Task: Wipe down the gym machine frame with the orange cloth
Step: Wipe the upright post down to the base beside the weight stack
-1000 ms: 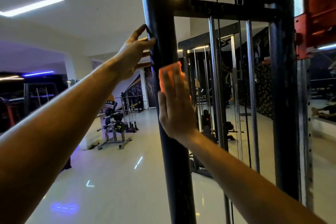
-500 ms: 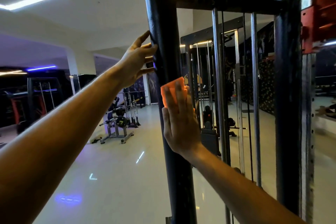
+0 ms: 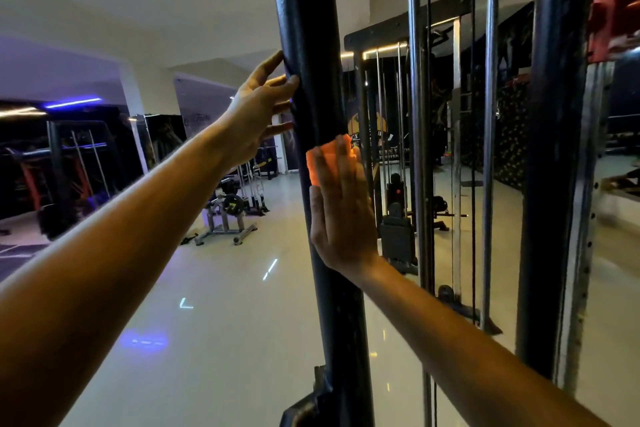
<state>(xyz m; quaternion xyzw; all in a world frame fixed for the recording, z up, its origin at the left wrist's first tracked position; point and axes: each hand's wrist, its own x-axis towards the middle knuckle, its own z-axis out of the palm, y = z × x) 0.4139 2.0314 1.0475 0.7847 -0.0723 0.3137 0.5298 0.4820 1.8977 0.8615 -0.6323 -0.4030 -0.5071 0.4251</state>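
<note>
On the near black post (image 3: pixel 304 45) of the machine frame, the right hand (image 3: pixel 341 215) pressed the orange cloth (image 3: pixel 317 163) flat against the front face, fingers straight and together, nothing curled round the cloth; only a strip of it showed past the fingertips and beside the forefinger. The left hand (image 3: pixel 256 111) rested higher on the post's left edge, fingers loosely spread and touching the metal, thumb up, not wrapped round. The likeliest slip, I judged, was the cloth sliding out from under the palm, since pressure alone kept it there and a fast stroke or a rough patch of paint could drag it loose and drop it to the floor (image 3: pixel 221 340). A stroke kept to the front face would also leave the post's sides unwiped. Counted: two hands, one cloth, one post being wiped, one more dark upright (image 3: pixel 554 184) to the right, and two pale guide rods (image 3: pixel 415 114) between them, with thin cables alongside.
</note>
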